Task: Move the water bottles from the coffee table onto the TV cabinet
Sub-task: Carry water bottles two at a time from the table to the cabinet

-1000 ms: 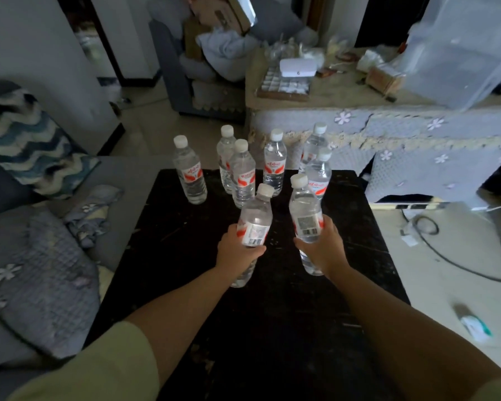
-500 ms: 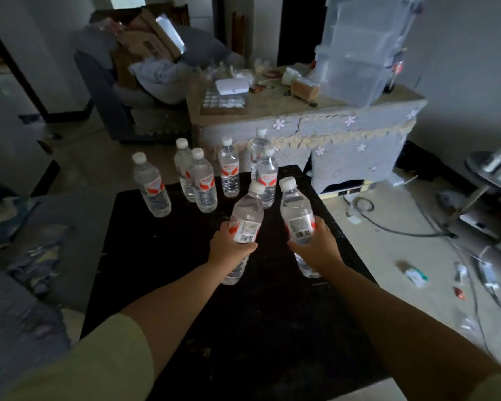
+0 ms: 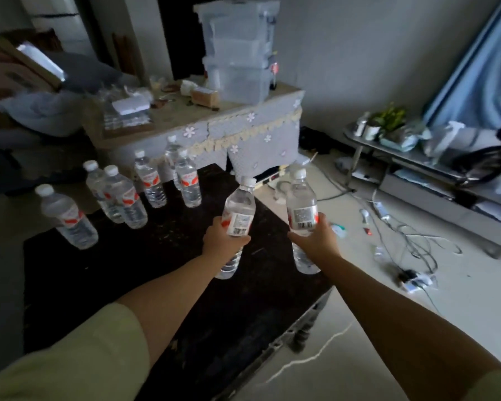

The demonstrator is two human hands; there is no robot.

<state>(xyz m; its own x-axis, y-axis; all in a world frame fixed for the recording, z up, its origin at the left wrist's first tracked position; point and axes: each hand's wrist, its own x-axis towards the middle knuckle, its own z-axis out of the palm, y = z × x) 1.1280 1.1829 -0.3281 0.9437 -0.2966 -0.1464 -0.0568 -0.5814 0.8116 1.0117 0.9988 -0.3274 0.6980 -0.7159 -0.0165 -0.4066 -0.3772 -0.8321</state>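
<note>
I see my left hand (image 3: pixel 223 241) wrapped around the middle of a water bottle (image 3: pixel 237 215), fingers curled about its label, the bottle tilted a little to the right and held above the dark worktop (image 3: pixel 156 285). My right hand (image 3: pixel 315 241) grips a second bottle (image 3: pixel 301 209) the same way, fingers closed round its label from behind; this one stands nearly upright and hangs past the worktop's right edge, over the pale floor (image 3: pixel 417 328). Both bottles are clear with white caps, and they sit side by side but apart.

Six more bottles stand on the far part of the worktop: one alone at the left (image 3: pixel 67 218), a pair touching each other (image 3: pixel 116 195) beside it, then one (image 3: pixel 149 180), and two more close together (image 3: pixel 185 180) near the far edge.

The TV cabinet (image 3: pixel 434 180) runs along the wall at the right, well apart from my hands, with a potted plant (image 3: pixel 388 120) and clutter on top. Cables (image 3: pixel 411 241) lie tangled on the floor in front of it. Behind the worktop stands a cloth-covered table (image 3: pixel 243 131) carrying stacked clear bins (image 3: pixel 240 53).
</note>
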